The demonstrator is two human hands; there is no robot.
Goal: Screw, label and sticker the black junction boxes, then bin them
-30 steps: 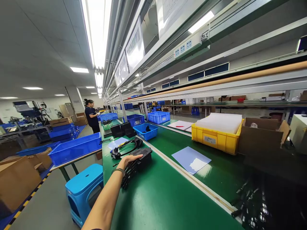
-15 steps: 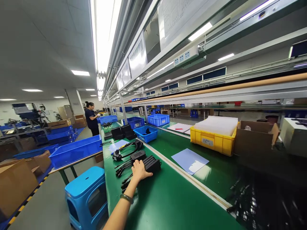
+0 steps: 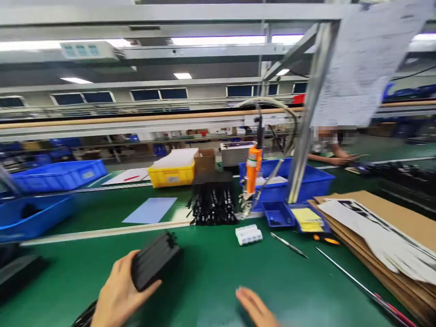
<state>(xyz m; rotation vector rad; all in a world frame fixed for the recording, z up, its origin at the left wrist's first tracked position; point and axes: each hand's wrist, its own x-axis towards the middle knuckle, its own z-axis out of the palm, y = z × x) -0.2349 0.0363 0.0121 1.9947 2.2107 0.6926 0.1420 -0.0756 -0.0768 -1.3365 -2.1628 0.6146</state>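
Note:
My left hand [image 3: 117, 290] grips a group of ribbed black rectangular boxes [image 3: 156, 260], tilted just above the green bench. Short dark stubs show at their far end, and dark cables trail by my left wrist. At the bottom edge my right hand [image 3: 255, 309] shows only in part, fingers stretched out and holding nothing. Beyond the bench's pale rail stands a dense bunch of black cables [image 3: 214, 202] with dark housings above it. Closest beyond my right hand lies a small group of white cylinders [image 3: 248, 235].
An orange electric screwdriver [image 3: 252, 170] hangs ahead, near a metal post. Small blue trays [image 3: 278, 214], tweezers [image 3: 289, 245] and a long thin rod [image 3: 354, 278] lie to the right, beside stacked cardboard [image 3: 371, 254]. Across the bench, another person's hand [image 3: 340, 160] is visible.
The view has swung right to face the bench. My left hand has lifted the black boxes from the bench and carried them along. My right hand has come into view.

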